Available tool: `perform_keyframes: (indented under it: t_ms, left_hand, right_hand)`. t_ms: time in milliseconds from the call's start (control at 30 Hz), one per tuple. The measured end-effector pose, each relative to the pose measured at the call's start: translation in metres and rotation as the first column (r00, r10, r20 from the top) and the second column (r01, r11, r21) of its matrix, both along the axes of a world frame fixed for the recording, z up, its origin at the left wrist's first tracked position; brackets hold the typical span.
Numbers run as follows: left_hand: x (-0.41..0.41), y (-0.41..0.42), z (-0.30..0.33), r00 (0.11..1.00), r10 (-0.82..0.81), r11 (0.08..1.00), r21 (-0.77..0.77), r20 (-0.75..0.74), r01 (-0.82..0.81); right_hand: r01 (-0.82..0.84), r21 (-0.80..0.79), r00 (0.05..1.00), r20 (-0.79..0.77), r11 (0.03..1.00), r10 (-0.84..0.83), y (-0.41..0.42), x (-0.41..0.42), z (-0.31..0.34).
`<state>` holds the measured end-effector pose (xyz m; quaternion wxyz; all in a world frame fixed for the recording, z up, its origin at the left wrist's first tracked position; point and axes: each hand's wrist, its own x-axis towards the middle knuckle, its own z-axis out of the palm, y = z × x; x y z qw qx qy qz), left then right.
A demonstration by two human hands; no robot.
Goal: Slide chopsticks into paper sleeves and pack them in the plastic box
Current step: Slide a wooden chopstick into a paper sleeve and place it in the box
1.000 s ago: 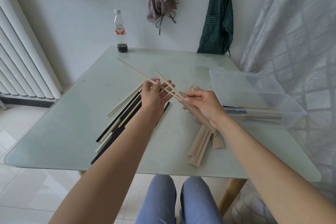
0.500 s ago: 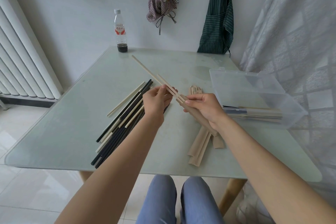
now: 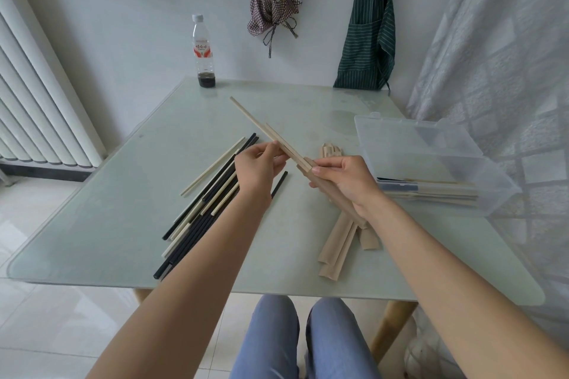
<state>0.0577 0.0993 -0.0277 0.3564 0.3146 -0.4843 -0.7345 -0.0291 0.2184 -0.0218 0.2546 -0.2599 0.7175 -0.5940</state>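
My left hand (image 3: 258, 163) pinches a pair of pale wooden chopsticks (image 3: 261, 124) that slant up and away to the left. Their near tips sit inside the mouth of a brown paper sleeve (image 3: 334, 192), which my right hand (image 3: 345, 178) grips above the table. Loose black and pale chopsticks (image 3: 203, 209) lie in a heap under my left forearm. Several empty brown sleeves (image 3: 338, 240) lie below my right wrist. The clear plastic box (image 3: 431, 163) stands open at the right, with several sleeved pairs (image 3: 431, 191) inside along its near wall.
The glass table (image 3: 123, 194) carries a plastic bottle (image 3: 203, 52) with dark liquid at its far edge. A radiator stands at the left and a curtain hangs close on the right. Two aprons hang on the back wall. My knees show under the table's near edge.
My left hand has pushed the pale chopsticks down and to the right, further into the sleeve's mouth. My right hand has kept the sleeve nearly still.
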Motion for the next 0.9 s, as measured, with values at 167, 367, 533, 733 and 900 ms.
perform_keyframes:
  t_ms: [167, 367, 533, 733, 900]
  left_hand:
    - [0.002, 0.007, -0.002, 0.996, -0.076, 0.997, -0.028, 0.047, 0.078]
    - [0.005, -0.009, 0.006, 0.999, -0.004, 1.0, 0.008, -0.043, 0.005]
    - [0.005, 0.005, 0.001, 0.998, -0.069, 0.998, -0.004, -0.007, 0.069]
    - [0.005, -0.001, 0.001, 0.996, -0.047, 0.996, 0.071, -0.079, 0.053]
    - [0.004, 0.002, 0.005, 0.997, -0.018, 0.999, 0.046, -0.081, 0.022]
  right_hand:
    - [-0.007, 0.014, 1.0, -0.03, 1.0, 0.007, -0.003, -0.002, 0.003]
    - [-0.045, 0.106, 0.995, -0.089, 0.993, 0.054, 0.001, -0.008, 0.01]
    - [-0.045, 0.125, 0.98, -0.189, 0.991, 0.068, -0.001, -0.01, 0.017]
    - [-0.05, 0.172, 0.958, -0.272, 0.984, 0.096, 0.002, -0.017, 0.025]
    - [-0.036, 0.17, 0.949, -0.304, 0.985, 0.087, 0.002, -0.018, 0.023]
